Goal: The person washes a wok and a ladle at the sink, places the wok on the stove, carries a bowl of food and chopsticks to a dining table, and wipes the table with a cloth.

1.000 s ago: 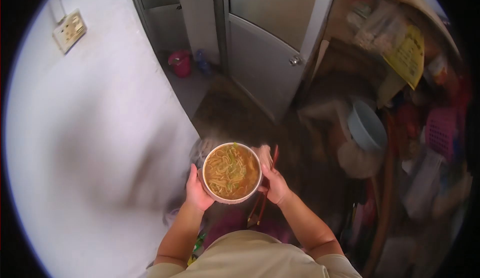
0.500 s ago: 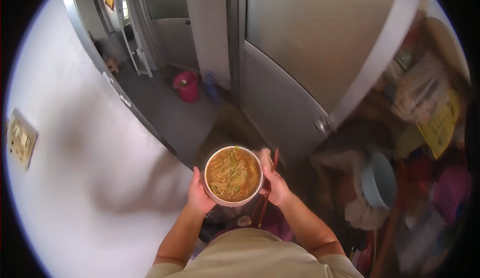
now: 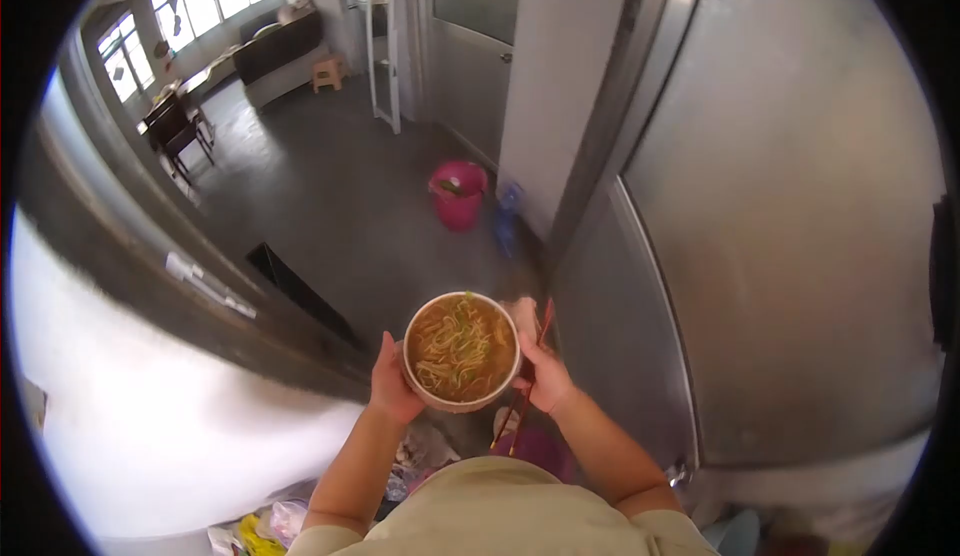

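Observation:
A round white-rimmed bowl (image 3: 424, 396) of noodle soup is held level in front of my body. Noodles (image 3: 462, 344) and bits of green float in brown broth. My left hand (image 3: 394, 381) is closed around the bowl's left side, thumb up along the rim. On the other side my right hand (image 3: 545, 371) grips the bowl and also a pair of reddish chopsticks (image 3: 522, 411), which slant down toward my body. Most fingers of both hands are hidden under the bowl. A pale patch beside the right fingers is too unclear to name.
A doorway frame (image 3: 200, 226) runs along the left, and a metal door with frosted glass (image 3: 790, 206) stands at right. Beyond are a pink bucket (image 3: 460, 206), a blue bottle (image 3: 509, 218), a small stool (image 3: 327, 74) and a dark chair (image 3: 178, 134). Plastic bags (image 3: 285, 521) lie lower left.
The view has turned left and moved into the doorway, showing more of the room with windows. The cluttered shelf side at right has mostly left view. Both hands keep hold of the bowl.

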`<state>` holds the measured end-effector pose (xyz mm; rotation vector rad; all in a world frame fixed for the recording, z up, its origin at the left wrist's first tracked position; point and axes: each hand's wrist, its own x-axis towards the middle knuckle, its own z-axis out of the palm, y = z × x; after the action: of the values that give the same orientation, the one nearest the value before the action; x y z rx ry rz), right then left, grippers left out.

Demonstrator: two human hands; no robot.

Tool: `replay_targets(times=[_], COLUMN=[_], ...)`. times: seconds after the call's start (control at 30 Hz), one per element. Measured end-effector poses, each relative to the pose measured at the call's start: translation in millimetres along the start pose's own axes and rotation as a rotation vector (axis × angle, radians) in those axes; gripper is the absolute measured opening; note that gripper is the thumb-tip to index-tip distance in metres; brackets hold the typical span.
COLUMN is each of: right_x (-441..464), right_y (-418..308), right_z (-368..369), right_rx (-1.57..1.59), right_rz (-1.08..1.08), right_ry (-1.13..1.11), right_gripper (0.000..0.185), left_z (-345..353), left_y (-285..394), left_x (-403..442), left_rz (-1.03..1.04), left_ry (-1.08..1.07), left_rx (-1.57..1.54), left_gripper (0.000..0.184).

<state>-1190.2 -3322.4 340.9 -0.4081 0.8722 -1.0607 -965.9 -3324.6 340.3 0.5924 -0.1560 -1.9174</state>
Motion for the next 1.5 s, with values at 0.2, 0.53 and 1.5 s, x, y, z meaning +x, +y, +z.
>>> replay_targets(times=[0.2, 0.53, 1.5], right_x=[44, 37, 38], right_y=[-23, -64, -265], right_z=[13, 31, 142], right_rx=[-0.086, -0.160, -0.349], right_rz=[0.079, 0.171, 0.468], right_ry=[-0.027, -0.143, -0.519], right_gripper=[0.026, 0.027, 0.026], left_z=[0, 43, 245], left_y=[11, 11, 15], left_x=[19, -3, -29], left_rz=[0.081, 0.175, 0.627], left_ry=[-0.009, 0.020, 0.307], left_rx=[-0.091, -0.091, -0.225], left_gripper=[0.064, 0.065, 0.070])
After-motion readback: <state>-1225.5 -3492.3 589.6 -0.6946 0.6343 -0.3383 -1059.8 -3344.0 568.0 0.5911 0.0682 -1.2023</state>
